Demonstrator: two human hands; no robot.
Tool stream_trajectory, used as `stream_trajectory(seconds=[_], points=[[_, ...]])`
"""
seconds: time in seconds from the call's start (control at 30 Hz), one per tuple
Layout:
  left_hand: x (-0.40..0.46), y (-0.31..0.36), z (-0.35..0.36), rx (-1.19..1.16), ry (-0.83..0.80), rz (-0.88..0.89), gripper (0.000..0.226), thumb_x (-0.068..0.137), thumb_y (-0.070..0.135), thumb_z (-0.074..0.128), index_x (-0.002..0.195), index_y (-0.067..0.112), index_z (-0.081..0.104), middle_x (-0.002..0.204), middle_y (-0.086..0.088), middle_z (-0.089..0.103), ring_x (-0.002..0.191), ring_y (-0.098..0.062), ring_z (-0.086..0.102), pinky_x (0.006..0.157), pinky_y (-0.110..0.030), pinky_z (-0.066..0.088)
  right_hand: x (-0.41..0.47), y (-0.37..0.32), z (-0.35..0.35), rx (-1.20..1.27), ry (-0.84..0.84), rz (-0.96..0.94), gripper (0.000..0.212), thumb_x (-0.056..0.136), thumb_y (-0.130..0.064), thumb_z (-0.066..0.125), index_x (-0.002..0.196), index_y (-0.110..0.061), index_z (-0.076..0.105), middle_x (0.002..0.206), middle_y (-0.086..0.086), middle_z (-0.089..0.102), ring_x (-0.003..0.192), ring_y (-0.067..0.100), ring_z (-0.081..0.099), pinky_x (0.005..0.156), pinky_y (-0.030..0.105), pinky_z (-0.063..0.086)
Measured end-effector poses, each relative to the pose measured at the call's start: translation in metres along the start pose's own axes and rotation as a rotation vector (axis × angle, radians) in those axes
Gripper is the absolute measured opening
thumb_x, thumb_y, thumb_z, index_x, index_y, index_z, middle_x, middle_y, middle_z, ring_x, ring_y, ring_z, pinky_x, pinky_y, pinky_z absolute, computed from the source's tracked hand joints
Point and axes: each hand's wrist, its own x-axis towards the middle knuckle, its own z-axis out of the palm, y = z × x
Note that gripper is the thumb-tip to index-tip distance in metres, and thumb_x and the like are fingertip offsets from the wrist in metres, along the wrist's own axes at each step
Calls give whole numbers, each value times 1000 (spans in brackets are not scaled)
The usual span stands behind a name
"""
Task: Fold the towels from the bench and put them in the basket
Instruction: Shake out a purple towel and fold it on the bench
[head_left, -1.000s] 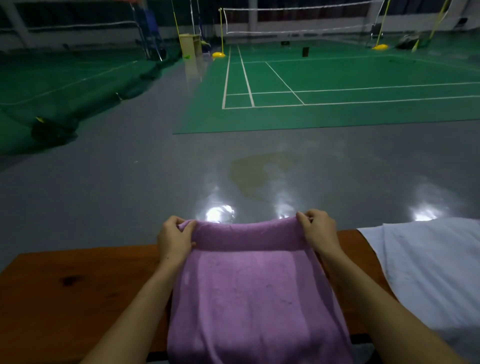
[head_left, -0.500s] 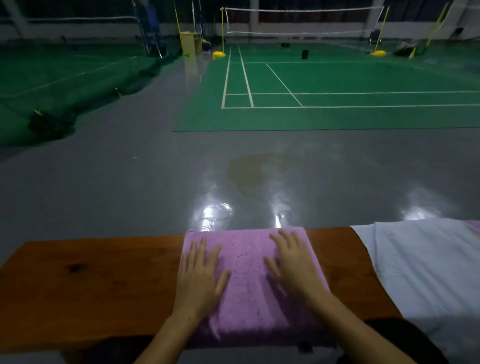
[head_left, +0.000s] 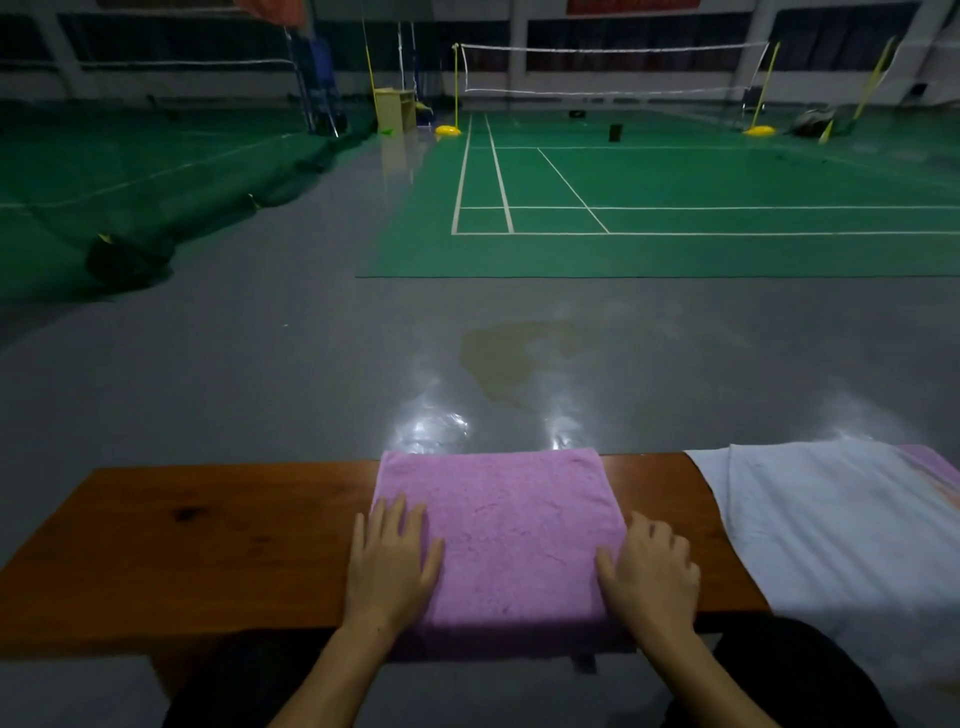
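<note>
**Pink towel folded flat, both hands resting on its sides**

Nearest the camera, two bare forearms reach in from the bottom edge. The left hand (head_left: 390, 564) lies flat on the left edge of the pink towel (head_left: 498, 525), fingers straight and a bit spread, palm half on the cloth and half on the wood. The right hand (head_left: 649, 571) sits on the towel's right edge, fingers loosely bent over the side; neither hand is actually gripping anything, they're just pressing or resting.

The towel itself is a folded rectangle in the middle of the brown wooden surface (head_left: 208, 545), its near edge hanging slightly over the front and its far edge level with the back. To the right, apart from it, a white towel (head_left: 831, 530) is spread out over the right end, with a bit of another pink cloth (head_left: 930, 462) peeking out at its far right corner.

Past that it's shiny grey floor (head_left: 260, 374) with light glare, then a green badminton court (head_left: 675, 208) with white lines and a net (head_left: 613, 70) at the far end.
</note>
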Motion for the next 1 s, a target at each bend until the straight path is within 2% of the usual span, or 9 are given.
stream_trajectory(seconds=[0.13, 0.2, 0.33, 0.47, 0.53, 0.7, 0.8, 0.9, 1.0], points=[[-1, 24, -2, -151, 83, 142, 47, 100, 47, 44, 133, 22, 68, 141, -5, 65, 135, -28, 57, 116, -46, 42, 10, 14, -6, 185, -102, 99, 36, 95, -64, 61, 90, -29, 59, 85, -9, 64, 79, 13, 64, 75, 39, 60], [0, 39, -5, -227, 73, 230, 41, 101, 45, 49, 133, 26, 67, 138, 2, 66, 131, -20, 59, 115, -40, 44, 13, 12, -7, 217, -117, 76, 32, 98, -56, 60, 81, -29, 58, 80, -9, 63, 76, 15, 63, 74, 40, 61], [11, 70, -16, -293, 52, 422, 30, 100, 38, 55, 125, 28, 68, 123, 5, 70, 112, -19, 63, 98, -39, 52, 11, 0, -10, 451, -114, 15, 22, 100, -45, 62, 87, -28, 56, 85, -7, 65, 77, 13, 66, 73, 40, 61], [24, 98, -24, -371, 26, 461, 31, 101, 38, 56, 130, 30, 66, 126, 9, 70, 112, -14, 61, 96, -35, 51, 8, -13, -31, 835, -163, -7, 13, 97, -23, 73, 98, -24, 61, 94, -7, 69, 86, 7, 67, 68, 17, 50], [26, 109, -30, -461, -8, 439, 32, 101, 39, 56, 133, 34, 61, 122, 15, 70, 107, -5, 61, 92, -31, 54, 5, -20, -36, 923, -135, -16, 19, 94, -18, 76, 102, -24, 60, 98, -9, 67, 89, 4, 66, 69, 14, 49], [34, 115, -41, -630, -169, 412, 51, 101, 33, 60, 146, 49, 42, 110, 14, 72, 86, -6, 68, 80, -40, 61, 0, -35, -36, 993, -90, -196, 23, 92, -15, 79, 104, -25, 63, 98, -9, 70, 92, 10, 71, 78, 27, 61], [40, 107, -47, -636, -269, 475, 68, 99, 22, 60, 150, 59, 35, 111, 10, 73, 88, -8, 69, 82, -38, 61, -4, -39, -35, 978, -104, -348, 23, 90, -8, 78, 101, -23, 65, 95, -10, 72, 91, 15, 73, 76, 36, 63], [46, 100, -48, -614, -294, 480, 51, 93, 28, 59, 139, 49, 51, 114, 13, 72, 93, -8, 68, 85, -40, 60, -9, -39, -39, 958, -129, -409, 25, 88, -3, 78, 99, -22, 66, 95, -11, 72, 90, 15, 73, 75, 37, 63], [49, 94, -47, -648, -251, 448, 27, 89, 37, 60, 116, 38, 61, 103, 17, 71, 89, -5, 68, 80, -40, 60, -11, -37, -44, 960, -167, -439, 24, 89, -10, 81, 103, -25, 68, 99, -13, 73, 92, 14, 73, 76, 36, 63]])
